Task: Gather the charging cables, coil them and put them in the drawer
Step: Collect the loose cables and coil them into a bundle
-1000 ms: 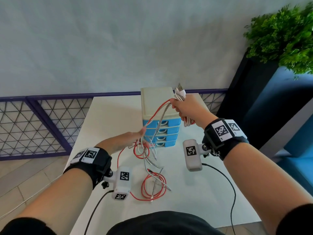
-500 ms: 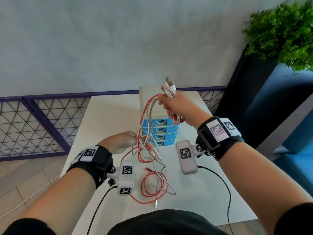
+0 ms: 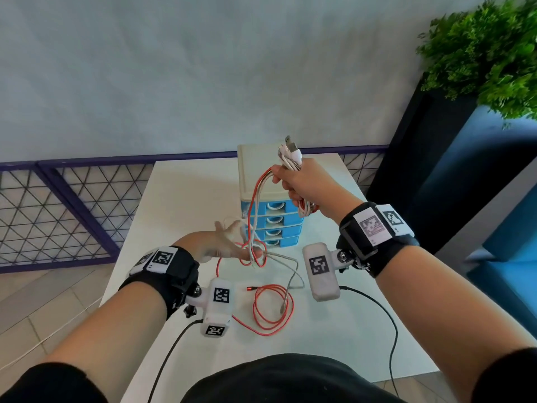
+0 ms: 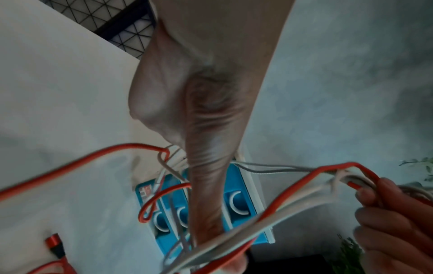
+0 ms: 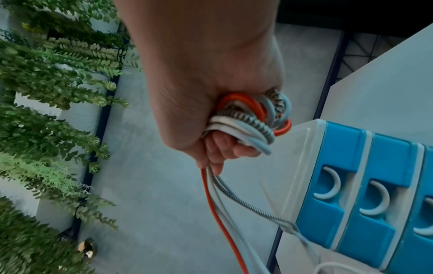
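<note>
Looking down from my head, I see my right hand [image 3: 302,184] raised in front of the drawer unit [image 3: 267,199], fingers wrapped tight around a bundle of charging cables [image 3: 290,157] whose plug ends stick up above my fist. Red, white and grey strands hang from that fist down to my left hand [image 3: 223,245], which lies lower with its fingers spread and relaxed, the strands looping over them without being gripped. Below it, the red cable's tail [image 3: 270,309] lies in loose rings on the white counter [image 3: 180,205], its red plug just beside them. The drawer unit stands near the counter's far edge, with all four blue drawers pushed in.

From my left wrist, the left hand [image 4: 206,129] stretches away straight; red and pale cables [image 4: 257,218] cross near its fingertips and run off to my right hand [image 4: 393,218] at the lower right, which pinches them. The blue drawers [image 4: 239,202] show behind, somewhat blurred.

From my right wrist, the right hand [image 5: 211,96] is clenched round coiled loops of cable [image 5: 248,118], red, white and a braided grey one. Three strands trail out under the fingers, passing just beside the drawer unit [image 5: 365,185].
</note>
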### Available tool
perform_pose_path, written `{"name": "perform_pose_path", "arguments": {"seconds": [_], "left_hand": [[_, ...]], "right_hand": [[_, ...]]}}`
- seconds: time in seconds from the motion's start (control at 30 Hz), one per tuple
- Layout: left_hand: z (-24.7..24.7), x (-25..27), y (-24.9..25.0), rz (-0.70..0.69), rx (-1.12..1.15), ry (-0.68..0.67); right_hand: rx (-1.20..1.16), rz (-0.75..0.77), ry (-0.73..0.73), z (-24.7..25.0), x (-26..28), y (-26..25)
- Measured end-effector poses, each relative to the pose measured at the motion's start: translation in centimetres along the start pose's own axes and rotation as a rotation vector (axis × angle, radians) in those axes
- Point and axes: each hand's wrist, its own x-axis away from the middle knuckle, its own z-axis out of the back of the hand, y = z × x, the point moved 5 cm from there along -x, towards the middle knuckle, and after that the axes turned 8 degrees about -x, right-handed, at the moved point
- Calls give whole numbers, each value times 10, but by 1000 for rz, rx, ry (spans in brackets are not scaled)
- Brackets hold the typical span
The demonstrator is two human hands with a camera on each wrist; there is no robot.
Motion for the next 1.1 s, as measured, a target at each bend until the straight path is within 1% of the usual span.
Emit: {"name": "perform_pose_path", "arguments": {"seconds": [0.1, 0.13, 0.2, 0.27, 0.33, 0.37, 0.4, 0.5, 0.6, 0.63, 0.67, 0.7, 0.73, 0.77, 0.8, 0.87, 1.03, 1.1], "left_hand": [[3, -7, -27, 208, -51, 22], [3, -5, -33, 251, -80, 24], [2, 2, -33, 252, -200, 37], [1, 2, -31, 191, -261, 102], [-2, 0, -27, 96, -163, 196], [-5, -1, -24, 53, -124, 220], [-7, -1, -21, 26, -92, 217], [-9, 3, -11, -3, 53, 113], [-8, 17, -5, 44, 398, -25], [-5, 16, -9, 73, 486, -33], [-3, 14, -16, 102, 544, 2], [1, 9, -24, 144, 553, 78], [3, 8, -29, 187, 514, 167], [5, 4, -32, 231, 424, 250], [7, 2, -33, 253, 314, 342], [8, 1, -30, 271, 104, 462], [6, -1, -31, 210, -342, 512], [3, 1, -36, 229, -499, 503]], "right_hand": [[-30, -16, 41, 10, -1, 1], [-39, -19, 50, 12, -1, 0], [-65, -12, 71, 17, -2, -4], [-94, -6, 81, 21, -3, -8], [-95, -9, 71, 21, -4, -10], [-84, -11, 68, 21, -4, -10], [-66, -12, 70, 21, -4, -10], [12, -11, 56, 19, -4, -6], [-10, -16, 41, 20, -1, -2], [-44, -17, 35, 21, 0, -2], [-74, -14, 24, 20, 1, -3], [-92, -8, 9, 20, 2, -4], [-94, 1, -4, 19, 3, -5], [-88, 12, -8, 17, 4, -6], [-80, 22, -2, 16, 4, -8], [-67, 30, 26, 16, 3, -10], [30, 52, 118, 23, -1, -9], [47, 54, 165, 27, -3, -7]]}}
